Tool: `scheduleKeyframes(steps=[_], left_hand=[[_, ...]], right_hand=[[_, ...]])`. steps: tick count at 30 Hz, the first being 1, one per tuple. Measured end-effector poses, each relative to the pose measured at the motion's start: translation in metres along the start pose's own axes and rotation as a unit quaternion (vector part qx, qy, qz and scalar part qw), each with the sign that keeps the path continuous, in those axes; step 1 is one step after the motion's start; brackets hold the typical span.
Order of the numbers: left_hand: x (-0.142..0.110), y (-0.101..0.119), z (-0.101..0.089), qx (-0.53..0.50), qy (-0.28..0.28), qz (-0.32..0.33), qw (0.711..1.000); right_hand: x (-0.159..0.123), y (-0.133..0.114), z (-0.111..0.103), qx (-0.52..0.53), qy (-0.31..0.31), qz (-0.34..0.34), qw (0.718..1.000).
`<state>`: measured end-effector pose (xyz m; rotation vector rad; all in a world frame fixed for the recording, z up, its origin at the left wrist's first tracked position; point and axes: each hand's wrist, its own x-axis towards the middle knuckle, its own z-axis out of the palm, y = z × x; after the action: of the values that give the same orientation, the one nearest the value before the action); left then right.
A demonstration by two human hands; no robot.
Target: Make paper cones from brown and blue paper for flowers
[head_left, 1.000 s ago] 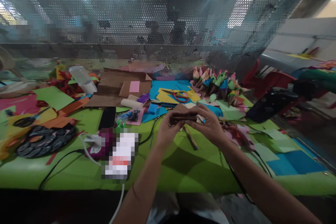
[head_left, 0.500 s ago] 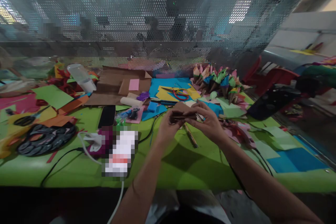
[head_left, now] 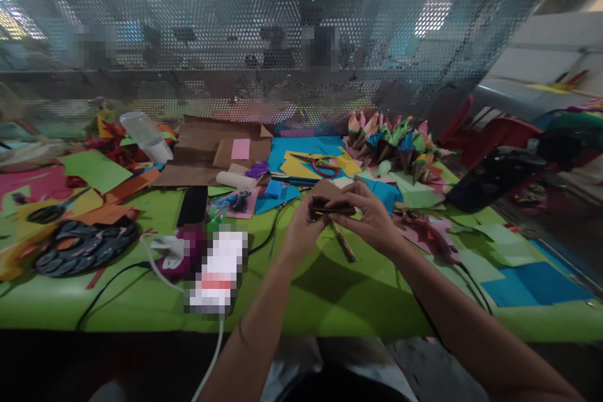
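Both hands meet over the middle of the green table point(head_left: 330, 301) and pinch a small folded piece of brown paper point(head_left: 332, 206). My left hand point(head_left: 303, 226) grips its left end with fingers closed. My right hand point(head_left: 372, 217) holds the right end, fingers curled over the top. A thin brown stick point(head_left: 343, 244) lies on the table just under the hands. Red-handled scissors point(head_left: 320, 168) rest on blue and yellow sheets behind them.
A cluster of coloured paper cones point(head_left: 396, 144) stands at the back right. A black phone point(head_left: 192, 206), a charger with cables point(head_left: 169, 248), a dark round palette point(head_left: 85, 250), black scissors point(head_left: 47, 212) and a plastic bottle point(head_left: 144, 135) lie left. A perforated metal screen point(head_left: 282, 44) closes the back.
The hands stay together on the brown paper, with only slight finger shifts. The camera has tilted a little, so the scene sits slightly lower.
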<state>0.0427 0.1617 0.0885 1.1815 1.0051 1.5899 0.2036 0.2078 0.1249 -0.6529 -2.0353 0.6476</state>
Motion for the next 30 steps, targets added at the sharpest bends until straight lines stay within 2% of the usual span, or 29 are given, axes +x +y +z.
scheduleKeyframes(steps=[9,14,20,25,30], left_hand=[[0.0,0.0,0.0,0.066,-0.004,0.027,0.997],[-0.001,0.001,-0.001,0.052,-0.006,0.041,0.998],[0.0,-0.002,0.0,0.063,0.02,0.064,0.996],[0.001,-0.002,0.0,0.101,0.044,0.107,0.988],[-0.001,0.001,0.001,0.104,0.058,0.111,0.987]], right_hand=[[-0.001,0.0,0.003,-0.002,-0.016,-0.013,1.0],[-0.001,-0.001,0.002,-0.004,-0.021,-0.025,0.999],[0.0,0.003,-0.004,0.033,0.019,0.003,0.999],[0.001,0.005,-0.005,0.038,0.02,-0.001,0.999],[0.0,0.005,-0.008,0.054,0.041,0.032,0.997]])
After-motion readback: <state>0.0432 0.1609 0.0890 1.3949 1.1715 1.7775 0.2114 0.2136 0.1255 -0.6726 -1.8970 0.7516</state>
